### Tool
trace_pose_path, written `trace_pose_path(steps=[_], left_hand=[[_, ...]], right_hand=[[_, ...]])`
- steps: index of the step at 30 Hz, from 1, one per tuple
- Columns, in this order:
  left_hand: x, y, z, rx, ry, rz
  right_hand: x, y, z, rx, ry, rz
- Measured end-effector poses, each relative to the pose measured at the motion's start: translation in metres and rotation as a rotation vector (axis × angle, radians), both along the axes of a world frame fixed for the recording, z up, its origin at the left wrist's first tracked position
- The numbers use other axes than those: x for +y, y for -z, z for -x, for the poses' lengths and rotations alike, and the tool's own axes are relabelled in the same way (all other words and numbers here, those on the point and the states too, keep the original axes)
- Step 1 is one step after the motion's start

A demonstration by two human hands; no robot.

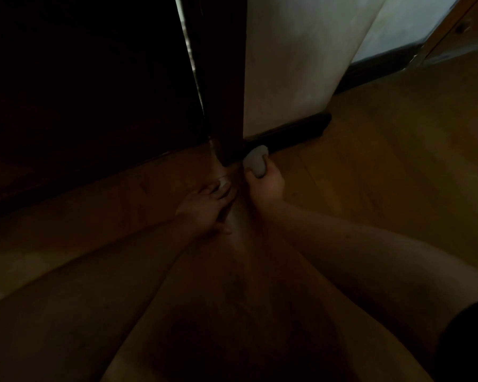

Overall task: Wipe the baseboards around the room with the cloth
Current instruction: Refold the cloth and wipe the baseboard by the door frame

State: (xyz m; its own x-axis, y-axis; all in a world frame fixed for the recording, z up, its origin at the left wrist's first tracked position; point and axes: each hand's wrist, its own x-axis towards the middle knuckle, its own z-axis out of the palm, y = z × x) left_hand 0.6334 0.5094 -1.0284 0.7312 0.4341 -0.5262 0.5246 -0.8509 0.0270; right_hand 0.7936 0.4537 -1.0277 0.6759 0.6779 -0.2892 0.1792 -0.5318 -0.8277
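Dimly lit, pale bunched cloth (255,160) gripped by right hand (265,186), touching dark baseboard (290,133), left hand (207,208) flat, fingers straight.

The room is dimly lit. A dark wooden door (80,78) fills the left side, with a thin strip of light along its edge. A pale plastered wall (295,59) forms an outside corner to its right. The floor (398,161) is brown wood. A wooden panel (461,26) stands at the upper right.

head: single view | looks forward and steeply down | near floor (384,166), probably crouched | dim
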Motion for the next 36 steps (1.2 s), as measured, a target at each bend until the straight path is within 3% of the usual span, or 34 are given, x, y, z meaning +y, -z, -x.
trace_pose_path(steps=[8, 18, 27, 31, 36], left_hand=[[-0.008, -0.005, -0.001, 0.07, 0.035, -0.044], [-0.006, -0.004, 0.006, -0.029, 0.138, -0.109], [-0.009, -0.023, -0.071, -0.231, 0.238, -0.152], [-0.027, -0.025, -0.114, -0.282, 0.268, -0.119], [-0.043, -0.021, -0.155, -0.284, 0.319, -0.124]], right_hand=[[-0.006, -0.026, 0.003, 0.165, -0.345, -0.067], [-0.053, -0.063, -0.09, -0.084, -0.34, 0.068], [-0.128, -0.154, -0.201, -0.257, -0.438, 0.264], [-0.175, -0.163, -0.242, -0.311, -0.301, 0.259], [-0.23, -0.113, -0.272, -0.414, -0.048, 0.216]])
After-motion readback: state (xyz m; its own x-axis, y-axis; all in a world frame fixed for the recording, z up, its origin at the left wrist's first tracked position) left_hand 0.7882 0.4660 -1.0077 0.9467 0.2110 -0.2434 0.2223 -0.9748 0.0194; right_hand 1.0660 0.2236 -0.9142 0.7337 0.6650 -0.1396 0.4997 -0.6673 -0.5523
